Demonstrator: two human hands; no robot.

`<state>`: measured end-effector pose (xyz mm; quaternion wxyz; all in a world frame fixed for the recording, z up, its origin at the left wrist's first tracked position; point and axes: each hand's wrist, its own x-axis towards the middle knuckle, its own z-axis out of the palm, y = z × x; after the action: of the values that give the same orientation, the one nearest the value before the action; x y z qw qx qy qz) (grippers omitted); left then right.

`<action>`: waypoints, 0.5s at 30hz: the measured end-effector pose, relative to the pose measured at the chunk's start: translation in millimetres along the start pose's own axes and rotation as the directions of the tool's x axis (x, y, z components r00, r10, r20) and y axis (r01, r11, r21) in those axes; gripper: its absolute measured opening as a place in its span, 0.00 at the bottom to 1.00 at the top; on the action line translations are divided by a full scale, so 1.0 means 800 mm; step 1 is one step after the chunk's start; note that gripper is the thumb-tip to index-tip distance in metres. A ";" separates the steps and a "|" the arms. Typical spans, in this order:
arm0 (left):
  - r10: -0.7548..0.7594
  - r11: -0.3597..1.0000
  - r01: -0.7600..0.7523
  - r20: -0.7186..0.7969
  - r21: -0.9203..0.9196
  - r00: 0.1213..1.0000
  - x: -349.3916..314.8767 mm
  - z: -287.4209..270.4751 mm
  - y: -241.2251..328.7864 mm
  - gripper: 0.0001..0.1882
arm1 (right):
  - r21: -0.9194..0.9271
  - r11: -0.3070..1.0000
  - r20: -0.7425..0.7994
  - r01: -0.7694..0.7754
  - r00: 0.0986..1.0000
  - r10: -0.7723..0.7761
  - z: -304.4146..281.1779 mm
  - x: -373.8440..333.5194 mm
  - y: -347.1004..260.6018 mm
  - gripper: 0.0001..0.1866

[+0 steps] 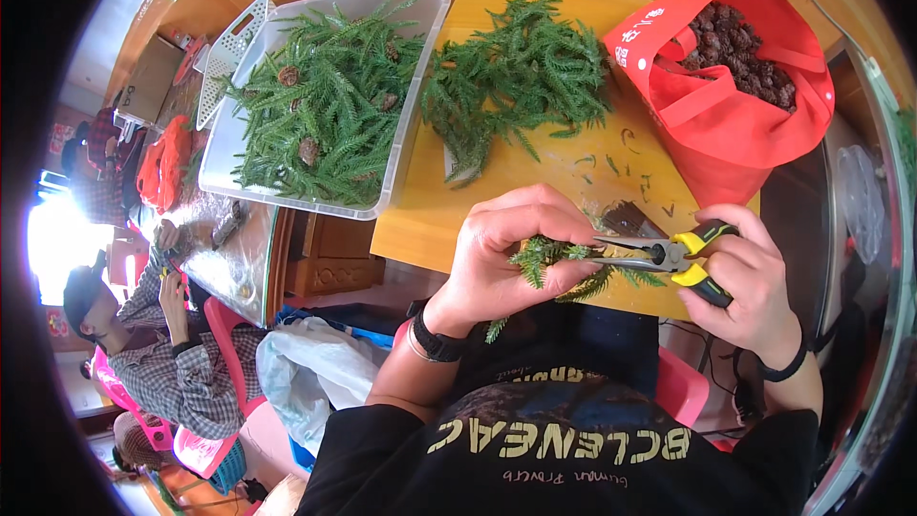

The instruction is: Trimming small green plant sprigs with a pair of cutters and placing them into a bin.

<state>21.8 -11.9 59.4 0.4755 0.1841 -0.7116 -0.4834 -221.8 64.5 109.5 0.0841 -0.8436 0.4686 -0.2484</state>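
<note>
My left hand [516, 248] pinches a green artificial pine sprig [543, 258] between thumb and fingers, close in front of my chest. In my right hand [750, 277] are long-nose pliers [674, 255] with black and yellow handles. Their jaws point left and reach the sprig at my left fingertips; whether they grip a wire there is too small to tell. Just beyond the jaws, a bundle of dark thin stems or wires [630, 220] lies on the yellow table [411, 229]. Part of the sprig hangs below my left hand.
Loose pine sprigs [535, 67] are heaped on the table's far side. To the left stands a clear plastic bin [387, 201] of sprigs with pine cones. A red bag [707, 143] holding pine cones [735, 48] stands right. Another person [181, 354] sits at the left table.
</note>
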 end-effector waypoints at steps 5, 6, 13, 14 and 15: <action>-0.018 0.999 0.019 -0.020 0.027 1.000 0.003 0.001 0.005 0.10 | -0.016 1.000 0.018 -0.006 1.000 0.006 0.000 0.001 0.001 0.11; -0.017 0.999 0.017 -0.029 0.033 0.999 0.003 0.002 0.005 0.10 | -0.016 1.000 0.019 -0.006 1.000 0.006 0.000 0.001 0.001 0.11; 0.049 0.998 -0.048 -0.027 0.035 0.998 0.001 0.001 -0.001 0.10 | -0.073 0.997 -0.048 -0.001 0.999 -0.002 0.003 0.002 -0.001 0.11; 0.044 0.999 -0.044 -0.021 0.033 0.999 0.001 0.002 0.000 0.10 | -0.072 0.997 -0.054 -0.002 0.999 -0.002 0.003 0.002 -0.001 0.11; 0.040 0.999 -0.039 -0.014 0.031 0.999 0.001 0.002 0.000 0.09 | -0.072 0.997 -0.054 -0.002 0.999 -0.002 0.003 0.002 -0.001 0.11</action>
<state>20.0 -11.6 60.1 0.4874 0.1808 -0.7188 -0.4616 -219.1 63.4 108.2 0.0409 -0.8392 0.4792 -0.2539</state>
